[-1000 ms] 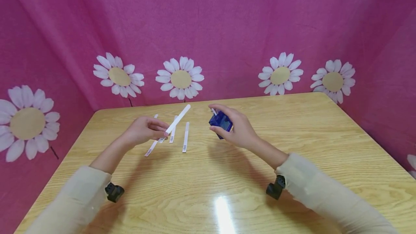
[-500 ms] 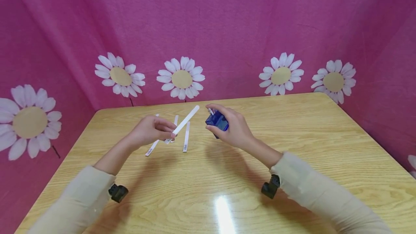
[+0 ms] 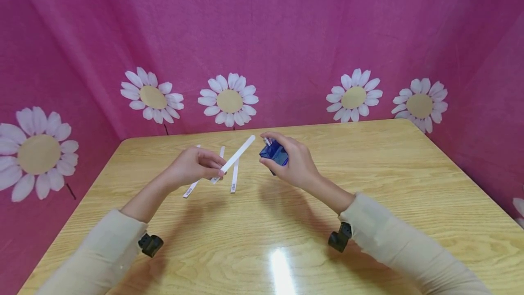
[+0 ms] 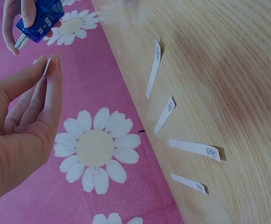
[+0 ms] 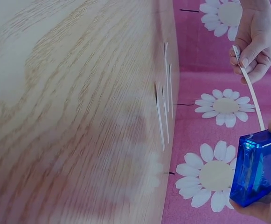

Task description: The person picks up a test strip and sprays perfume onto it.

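Note:
In the head view, my left hand [image 3: 198, 166] pinches a white paper scent strip [image 3: 241, 149] near its lower end. The strip slants up to the right, its rounded far end just short of the bottle. My right hand [image 3: 300, 162] grips a blue glass perfume bottle [image 3: 275, 152] above the table, thumb on the near side. Its forefinger reaches over the silver spray nozzle [image 4: 21, 42], seen in the left wrist view. From the right wrist, the bottle [image 5: 254, 168] looks faceted and see-through, and the strip [image 5: 251, 91] runs towards its top.
Several more printed strips lie on the wooden table [image 3: 229, 240] below my left hand; one is the strip [image 3: 234, 179] nearest the middle. A pink curtain [image 3: 270, 35] with large daisies stands behind the table's far edge. Each sleeve carries a small black camera [image 3: 150, 244].
My left hand has moved to the right with the strip, bringing its tip closer to the bottle. The right hand shifted slightly left with the bottle, then stayed nearly still.

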`<state>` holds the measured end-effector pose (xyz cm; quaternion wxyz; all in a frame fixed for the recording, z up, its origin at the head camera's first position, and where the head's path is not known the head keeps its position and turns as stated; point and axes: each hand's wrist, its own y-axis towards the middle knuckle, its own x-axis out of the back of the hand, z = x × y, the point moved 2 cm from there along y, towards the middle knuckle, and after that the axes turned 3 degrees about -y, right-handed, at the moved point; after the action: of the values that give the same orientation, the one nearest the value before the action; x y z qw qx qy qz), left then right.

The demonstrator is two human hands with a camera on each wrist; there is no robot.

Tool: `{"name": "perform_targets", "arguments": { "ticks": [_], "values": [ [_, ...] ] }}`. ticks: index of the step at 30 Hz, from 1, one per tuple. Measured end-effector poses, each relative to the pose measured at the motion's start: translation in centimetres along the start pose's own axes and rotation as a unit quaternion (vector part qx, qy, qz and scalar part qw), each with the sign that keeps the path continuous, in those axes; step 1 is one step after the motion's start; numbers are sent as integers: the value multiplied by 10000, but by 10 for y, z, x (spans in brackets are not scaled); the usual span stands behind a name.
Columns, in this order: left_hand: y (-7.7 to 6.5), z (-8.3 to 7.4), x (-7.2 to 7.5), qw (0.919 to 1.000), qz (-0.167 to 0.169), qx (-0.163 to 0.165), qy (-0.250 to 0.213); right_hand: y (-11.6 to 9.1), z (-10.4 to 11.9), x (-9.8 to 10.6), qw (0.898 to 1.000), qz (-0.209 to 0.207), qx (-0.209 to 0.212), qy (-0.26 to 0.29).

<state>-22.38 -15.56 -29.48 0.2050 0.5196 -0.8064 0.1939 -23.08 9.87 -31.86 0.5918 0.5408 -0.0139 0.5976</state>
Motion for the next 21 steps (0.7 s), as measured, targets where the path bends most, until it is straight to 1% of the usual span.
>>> {"name": "perform_targets", "arguments": {
  "ticks": [12,21],
  "values": [
    [1,2,-2,9999,42,-7,-111,-3,3,0,9999,-126,-62,-84],
    [2,2,-3,10000,29,11,-58,-6,4,1,9998,-159,-11,-76]
  ]
}}
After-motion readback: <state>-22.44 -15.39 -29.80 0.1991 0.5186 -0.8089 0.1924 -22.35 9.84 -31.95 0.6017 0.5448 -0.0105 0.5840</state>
